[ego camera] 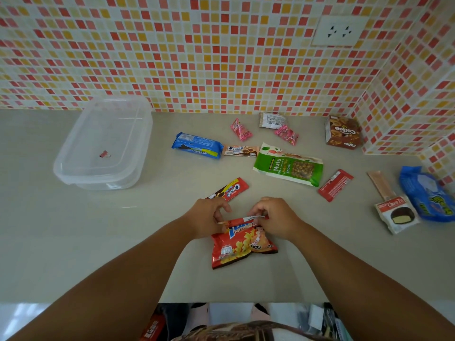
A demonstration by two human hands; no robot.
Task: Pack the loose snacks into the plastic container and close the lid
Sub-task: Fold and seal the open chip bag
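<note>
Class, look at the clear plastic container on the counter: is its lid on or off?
On. The lid covers the plastic container, its rim overhanging the walls. Whether it is snapped shut, cannot tell.

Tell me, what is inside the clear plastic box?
Only a small red scrap of wrapper lies on the floor of the plastic container. Its walls are clear, so nothing is hidden, and no snacks are inside.

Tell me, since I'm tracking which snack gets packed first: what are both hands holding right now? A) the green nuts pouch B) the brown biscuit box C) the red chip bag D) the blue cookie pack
C: the left hand and the right hand both pinch the top edge of the red chip bag near the front of the counter; the other snacks lie untouched.
</note>
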